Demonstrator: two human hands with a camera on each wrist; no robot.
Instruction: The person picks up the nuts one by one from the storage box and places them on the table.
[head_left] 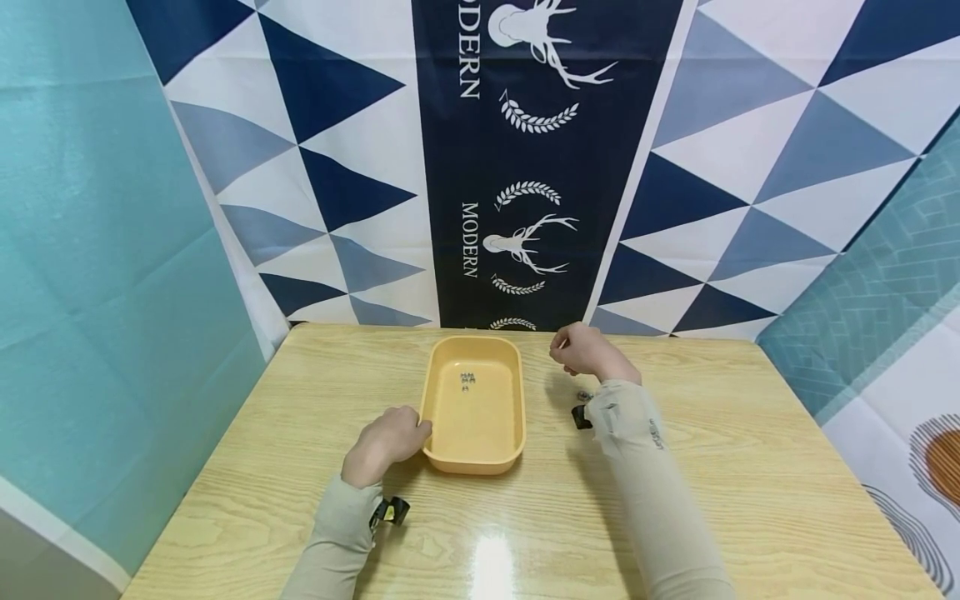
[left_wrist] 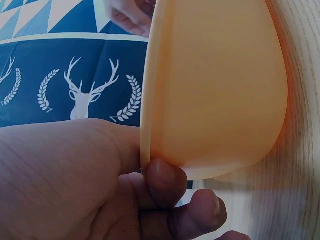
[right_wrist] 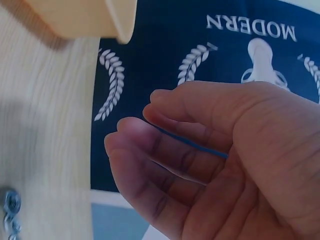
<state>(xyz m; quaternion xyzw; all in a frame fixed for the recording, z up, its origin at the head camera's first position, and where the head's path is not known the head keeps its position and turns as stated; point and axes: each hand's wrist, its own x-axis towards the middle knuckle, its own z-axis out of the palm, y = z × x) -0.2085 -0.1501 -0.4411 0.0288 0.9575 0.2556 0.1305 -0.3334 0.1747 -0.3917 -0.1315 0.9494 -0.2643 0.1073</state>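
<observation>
A yellow rectangular tray (head_left: 472, 461) lies on the wooden table. My left hand (head_left: 387, 442) grips its left rim near the front corner; in the left wrist view the thumb and fingers pinch the tray wall (left_wrist: 220, 90). Several small metal nuts (head_left: 467, 378) lie inside, toward the back of the tray. To the right of the tray, my right hand (head_left: 588, 350) is raised over the table near its back edge. Its fingers (right_wrist: 145, 135) are loosely bent, with nothing between them. Below that hand, a few metal nuts (right_wrist: 12, 202) lie on the table, partly hidden by the wrist in the head view.
The wooden table (head_left: 300, 392) ends at the back against a patterned cloth (head_left: 360, 167) with triangles and a dark deer-head strip. A teal cloth (head_left: 112, 250) hangs on the left. Black camera mounts (head_left: 392, 509) are strapped to both wrists.
</observation>
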